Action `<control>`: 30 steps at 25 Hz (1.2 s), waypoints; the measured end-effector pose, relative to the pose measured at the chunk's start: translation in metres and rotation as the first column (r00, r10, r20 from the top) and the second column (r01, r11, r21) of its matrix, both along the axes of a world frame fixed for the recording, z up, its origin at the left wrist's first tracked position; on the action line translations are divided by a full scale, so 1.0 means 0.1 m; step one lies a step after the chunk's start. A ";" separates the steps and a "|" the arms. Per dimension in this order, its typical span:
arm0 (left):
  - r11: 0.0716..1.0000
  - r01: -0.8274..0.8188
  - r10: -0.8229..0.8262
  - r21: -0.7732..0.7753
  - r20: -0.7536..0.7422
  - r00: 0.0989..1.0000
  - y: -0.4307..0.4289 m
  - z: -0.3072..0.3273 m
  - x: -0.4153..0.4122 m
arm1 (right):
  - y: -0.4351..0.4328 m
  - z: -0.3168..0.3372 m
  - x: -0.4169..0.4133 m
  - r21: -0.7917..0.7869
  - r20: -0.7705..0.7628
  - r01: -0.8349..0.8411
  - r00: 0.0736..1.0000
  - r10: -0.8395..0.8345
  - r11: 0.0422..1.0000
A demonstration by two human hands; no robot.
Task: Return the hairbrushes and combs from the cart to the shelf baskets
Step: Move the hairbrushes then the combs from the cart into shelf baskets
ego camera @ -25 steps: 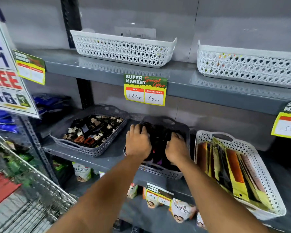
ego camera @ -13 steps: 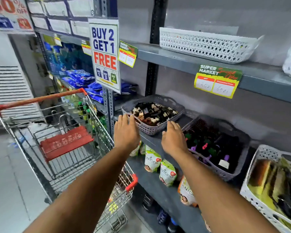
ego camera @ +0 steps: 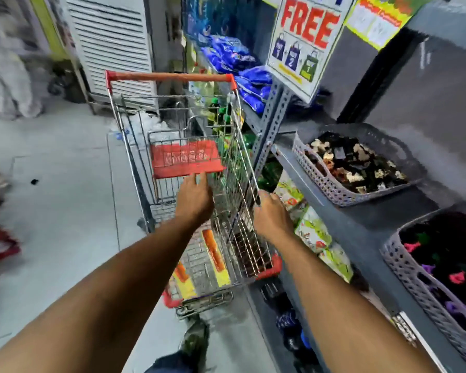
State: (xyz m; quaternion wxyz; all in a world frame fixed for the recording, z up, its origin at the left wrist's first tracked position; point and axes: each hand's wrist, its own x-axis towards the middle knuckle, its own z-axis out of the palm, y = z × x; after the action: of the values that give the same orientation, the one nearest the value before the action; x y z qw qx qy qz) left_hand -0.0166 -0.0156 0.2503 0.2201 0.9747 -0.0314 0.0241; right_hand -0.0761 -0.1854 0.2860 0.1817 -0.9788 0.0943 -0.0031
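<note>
A wire shopping cart (ego camera: 135, 135) with a red handle stands beside the shelving. On its floor lie packaged combs (ego camera: 213, 251) in yellow and orange card, with dark items beside them. My left hand (ego camera: 194, 197) hovers over the cart's inside, fingers apart and holding nothing. My right hand (ego camera: 271, 214) rests at the cart's right rim; its fingers curl near the wire and hold nothing I can see. A grey shelf basket (ego camera: 404, 267) with dark brushes with coloured handle tips sits at the lower right.
Another grey basket (ego camera: 331, 189) of hair clips stands on the same grey shelf (ego camera: 361, 219). A "FREE" promo sign (ego camera: 304, 41) hangs on the shelf upright. Blue packs sit on the shelf behind; snack pouches lie on the shelf below. Grey floor lies left of the cart.
My view swung left and down from the shelf baskets to the cart. Both hands left the brush basket empty and moved over to the cart, left hand inside, right at the rim.
</note>
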 end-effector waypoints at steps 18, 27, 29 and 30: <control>0.736 -0.677 0.358 0.014 -0.857 0.371 0.15 -2.30 0.22 | 0.35 -2.34 1.02 0.116 -0.660 0.061 0.751 0.031 0.991; 0.600 -0.797 0.458 0.064 -0.844 0.277 0.03 -2.82 -0.13 | 0.37 -2.97 1.01 0.015 -0.747 0.086 0.663 -0.045 0.996; 0.573 -0.816 0.478 0.068 -0.837 0.267 0.00 -2.91 -0.15 | 0.37 -3.08 0.97 -0.020 -0.757 0.078 0.650 -0.066 0.997; 0.565 -0.821 0.492 0.084 -0.833 0.254 0.00 -2.94 -0.14 | 0.37 -3.14 0.94 -0.039 -0.758 0.048 0.649 -0.061 0.998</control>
State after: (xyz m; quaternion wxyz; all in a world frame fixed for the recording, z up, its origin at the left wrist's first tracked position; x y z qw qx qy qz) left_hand -0.0307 -0.0155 -0.0437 0.3560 0.7321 0.4927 -0.3075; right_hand 0.0183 -0.1484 -0.0283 0.1180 -0.8887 0.1908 0.3999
